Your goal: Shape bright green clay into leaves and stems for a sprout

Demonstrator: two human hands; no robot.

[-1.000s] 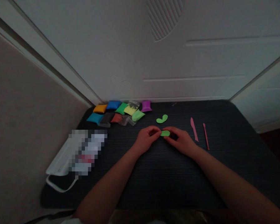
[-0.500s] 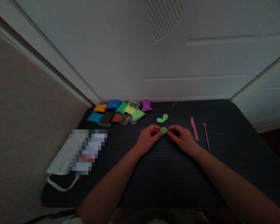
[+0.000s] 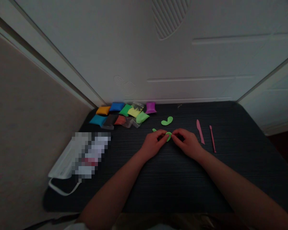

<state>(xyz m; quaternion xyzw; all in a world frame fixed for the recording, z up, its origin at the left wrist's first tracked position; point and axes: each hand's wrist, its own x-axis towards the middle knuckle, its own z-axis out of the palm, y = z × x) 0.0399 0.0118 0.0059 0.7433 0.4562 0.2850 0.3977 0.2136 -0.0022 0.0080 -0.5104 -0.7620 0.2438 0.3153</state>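
1. The left hand (image 3: 154, 143), nearly closed, pinches a green piece (image 3: 168, 135) between thumb and fingers over the dark table (image 3: 168, 188).
2. The right hand (image 3: 188, 143), fingertips drawn together, grips that piece's right edge.
3. A two-lobed green shape (image 3: 170, 120) lies just to the far side.
4. The pink knife (image 3: 200, 132) and pink stick (image 3: 212, 139) lie to the right.

On the black desk (image 3: 177, 183), a green V-shaped piece (image 3: 167, 122) lies behind the held green piece (image 3: 169, 135), colourful plastic packets (image 3: 120, 120) left, slim pink knife (image 3: 200, 131) right.
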